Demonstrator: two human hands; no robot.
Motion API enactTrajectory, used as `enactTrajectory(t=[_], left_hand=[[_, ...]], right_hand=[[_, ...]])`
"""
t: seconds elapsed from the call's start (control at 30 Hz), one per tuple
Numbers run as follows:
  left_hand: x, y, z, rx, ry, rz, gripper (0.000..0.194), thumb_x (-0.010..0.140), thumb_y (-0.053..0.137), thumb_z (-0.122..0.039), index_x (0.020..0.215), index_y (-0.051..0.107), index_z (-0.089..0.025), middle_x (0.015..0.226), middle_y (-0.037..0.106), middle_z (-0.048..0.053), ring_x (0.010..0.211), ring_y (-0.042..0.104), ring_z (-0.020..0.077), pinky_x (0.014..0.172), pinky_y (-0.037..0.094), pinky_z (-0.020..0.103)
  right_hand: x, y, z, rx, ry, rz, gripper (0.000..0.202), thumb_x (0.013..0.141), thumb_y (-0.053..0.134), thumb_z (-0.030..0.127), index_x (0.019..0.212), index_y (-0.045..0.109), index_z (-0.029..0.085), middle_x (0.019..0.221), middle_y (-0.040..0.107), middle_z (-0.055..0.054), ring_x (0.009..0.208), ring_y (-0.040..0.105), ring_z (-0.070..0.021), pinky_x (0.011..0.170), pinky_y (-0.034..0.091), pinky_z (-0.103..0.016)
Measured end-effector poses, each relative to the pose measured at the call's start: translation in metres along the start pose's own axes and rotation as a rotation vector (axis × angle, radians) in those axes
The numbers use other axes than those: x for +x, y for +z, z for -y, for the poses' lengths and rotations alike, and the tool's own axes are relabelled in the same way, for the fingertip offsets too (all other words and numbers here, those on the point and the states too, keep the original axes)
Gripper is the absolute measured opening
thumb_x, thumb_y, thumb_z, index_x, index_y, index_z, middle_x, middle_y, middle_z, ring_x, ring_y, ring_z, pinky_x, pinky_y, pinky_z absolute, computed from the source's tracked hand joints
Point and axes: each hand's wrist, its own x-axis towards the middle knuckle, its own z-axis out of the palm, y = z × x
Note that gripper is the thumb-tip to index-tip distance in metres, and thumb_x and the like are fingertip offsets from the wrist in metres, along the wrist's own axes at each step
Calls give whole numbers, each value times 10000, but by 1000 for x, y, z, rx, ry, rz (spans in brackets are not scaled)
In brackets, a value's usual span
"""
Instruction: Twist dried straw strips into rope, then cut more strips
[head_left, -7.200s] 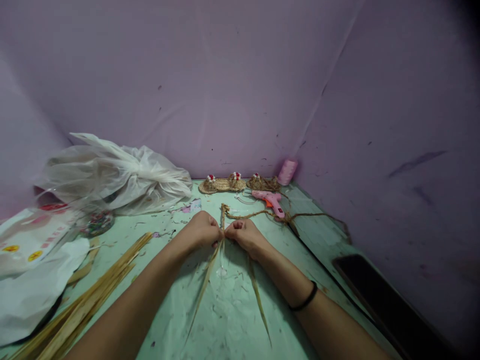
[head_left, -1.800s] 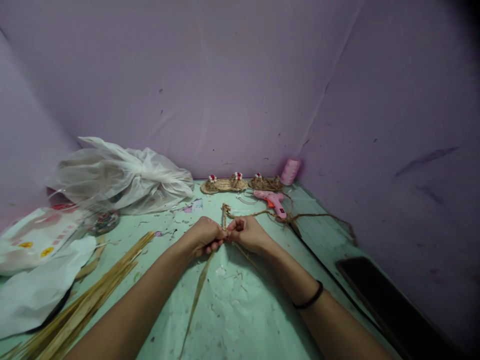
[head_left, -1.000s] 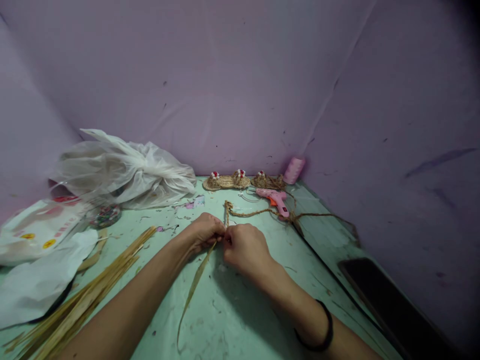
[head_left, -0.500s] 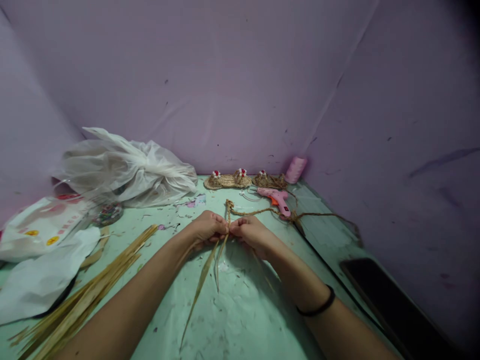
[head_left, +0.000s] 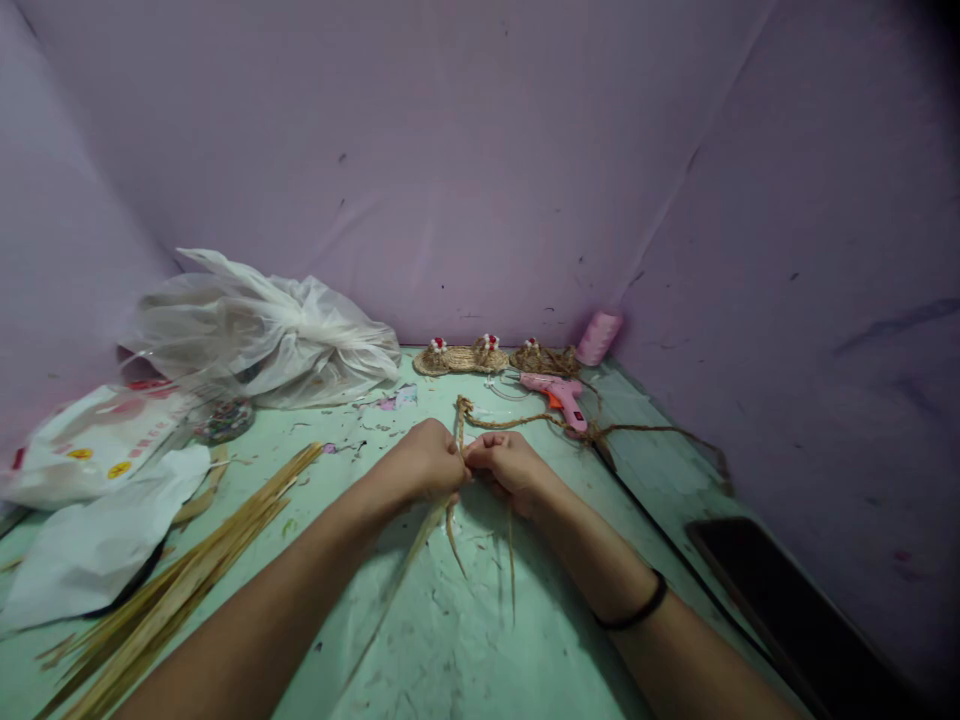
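Note:
My left hand [head_left: 433, 462] and my right hand [head_left: 511, 468] meet over the middle of the table, both closed in a pinch on a thin braid [head_left: 461, 425] of dried plant fibre. Beyond the fingers the braided part runs away from me to a knotted end, where a longer braided cord [head_left: 510, 423] trails off to the right. Loose flat strands [head_left: 454, 540] hang toward me below the hands. The exact crossing of the strands is hidden by my fingers. A dark band circles my right wrist.
A bundle of dried strips [head_left: 202, 565] lies left, near white plastic bags [head_left: 300, 330]. At the back are woven pieces with red-and-white beads [head_left: 461, 358] and a pink thread spool [head_left: 598, 338]. A pink glue gun [head_left: 556, 395] and a dark phone-like slab [head_left: 780, 600] sit right.
My left hand has turned over more, its back now facing up, while the right hand has stayed close by. The loose strands below have swung to new positions. The view has shifted slightly.

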Motion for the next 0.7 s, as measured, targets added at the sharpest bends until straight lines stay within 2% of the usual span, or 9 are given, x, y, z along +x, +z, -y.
enactTrajectory(t=[0.1,0.17,0.23,0.3,0.4,0.43,0.57,0.63,0.7], left_hand=[[-8,20,-6,158,76,-260,32,509,544,-134,482,541,-150,418,433,10,465,444,139,444,236,222],[-12,24,-8,202,125,-348,31,521,550,-135,496,551,-154,449,456,25,510,476,157,468,252,227],[-13,17,-9,161,140,-241,56,541,561,-163,487,557,-150,427,465,25,487,478,148,461,267,223],[-12,3,-9,43,85,-96,125,578,563,-221,485,564,-137,368,447,10,407,441,121,421,268,212],[-3,-13,-4,-275,-26,-97,133,637,527,-216,582,589,-111,373,468,-9,324,378,79,355,255,190],[1,-14,-1,-392,-47,-61,115,644,519,-186,610,590,-102,388,480,-10,319,375,70,343,259,181],[15,-5,12,-743,-106,265,87,663,522,-112,616,581,-68,448,523,25,368,450,63,356,341,150],[20,1,17,-839,-117,338,90,676,534,-113,625,584,-57,506,553,44,406,487,59,391,387,142],[23,4,19,-852,-106,344,93,679,538,-105,621,586,-51,512,549,39,406,487,53,400,397,139]], right_hand=[[3,0,-5,84,-7,-10,58,489,488,84,484,488,141,344,410,67,315,284,-38,347,158,-195],[5,-1,-7,95,-13,1,67,483,481,81,461,471,143,329,377,71,311,257,-37,343,130,-199],[4,-3,-7,112,-7,48,83,491,472,80,438,459,143,318,365,68,307,260,-38,343,149,-196],[2,-4,-3,144,13,104,91,505,473,80,436,469,140,323,396,55,312,310,-46,354,214,-191],[-2,-6,2,189,49,174,81,530,501,95,460,492,136,347,449,38,327,375,-59,377,275,-191],[-2,-7,3,201,54,183,76,535,514,101,470,495,135,360,465,34,334,389,-60,382,284,-190],[-1,-12,2,211,36,175,41,542,552,112,535,516,130,438,534,21,374,435,-57,402,299,-177],[0,-15,1,162,20,194,36,541,558,118,558,528,127,456,546,22,356,400,-40,366,229,-165],[1,-17,0,90,2,218,28,545,557,129,562,534,126,441,529,33,322,324,-23,341,144,-173]])
